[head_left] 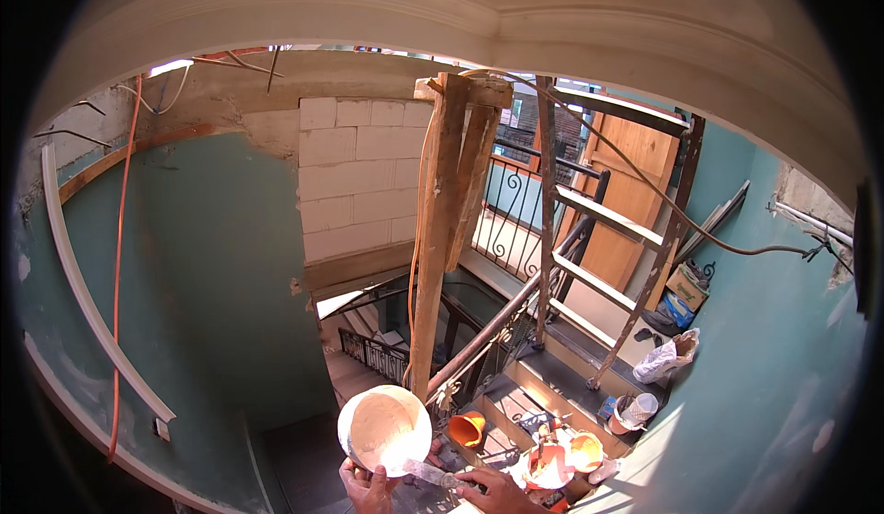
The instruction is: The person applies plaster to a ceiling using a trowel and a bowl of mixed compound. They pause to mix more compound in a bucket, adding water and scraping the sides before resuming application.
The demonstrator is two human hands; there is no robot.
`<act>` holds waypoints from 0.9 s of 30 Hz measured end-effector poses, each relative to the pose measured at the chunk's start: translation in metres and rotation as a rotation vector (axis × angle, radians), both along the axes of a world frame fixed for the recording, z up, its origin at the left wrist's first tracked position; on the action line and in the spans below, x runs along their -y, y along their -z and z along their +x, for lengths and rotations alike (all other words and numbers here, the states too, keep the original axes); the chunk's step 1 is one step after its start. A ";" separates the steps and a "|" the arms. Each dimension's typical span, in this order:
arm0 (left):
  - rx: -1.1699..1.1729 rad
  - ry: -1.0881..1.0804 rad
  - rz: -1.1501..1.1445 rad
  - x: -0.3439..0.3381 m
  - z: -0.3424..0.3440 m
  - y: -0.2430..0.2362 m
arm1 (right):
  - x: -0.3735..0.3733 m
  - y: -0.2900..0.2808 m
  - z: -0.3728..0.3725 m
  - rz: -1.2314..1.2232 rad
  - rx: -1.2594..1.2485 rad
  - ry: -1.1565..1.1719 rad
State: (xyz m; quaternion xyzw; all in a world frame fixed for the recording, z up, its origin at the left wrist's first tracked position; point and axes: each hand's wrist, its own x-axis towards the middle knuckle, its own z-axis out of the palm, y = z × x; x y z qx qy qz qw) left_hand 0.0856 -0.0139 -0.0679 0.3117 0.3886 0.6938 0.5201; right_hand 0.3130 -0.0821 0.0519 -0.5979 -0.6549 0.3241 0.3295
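Observation:
A round white tub (346, 433) holds a pale, powdery or pasty mix (382, 422), and bright sun glares on its near rim. My left hand (368, 489) grips it from below and the side, fingers wrapped at its lower edge. My right hand (502, 493) is closed round the handle of a putty knife (431, 473). The knife's pale-smeared blade points left and reaches the tub's lower right rim; the glare hides whether its tip touches the mix.
Beyond the hands, stairs descend beside a dark handrail (488, 334). A wooden post (431, 274) rises just past the tub. A ladder (608, 215) stands on the steps to the right. Orange buckets (466, 429) and a sack (665, 356) sit on the stairs. A cable (677, 205) crosses overhead.

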 end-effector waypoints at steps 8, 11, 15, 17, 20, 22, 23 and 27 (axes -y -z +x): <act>0.142 0.023 -0.007 0.008 -0.008 -0.067 | 0.000 -0.018 -0.003 0.346 0.266 -0.246; 0.190 0.006 -0.002 0.006 -0.013 -0.077 | -0.019 -0.017 -0.004 0.199 -0.001 -0.158; 0.193 0.025 0.026 -0.002 -0.012 -0.083 | -0.025 -0.026 0.012 0.423 0.195 0.030; 0.173 0.045 0.059 0.000 -0.013 -0.094 | -0.026 -0.039 0.009 0.580 0.241 0.046; 0.152 0.014 0.058 0.000 -0.021 -0.091 | -0.024 -0.026 -0.002 0.693 0.517 -0.218; 0.121 -0.001 0.047 -0.002 -0.026 -0.086 | -0.014 -0.016 -0.010 0.627 0.479 -0.307; 0.108 -0.006 0.044 0.000 -0.028 -0.084 | -0.007 -0.016 -0.016 0.539 0.328 -0.265; 0.160 -0.019 0.045 0.005 -0.035 -0.078 | -0.013 -0.012 -0.026 -0.216 -0.397 0.043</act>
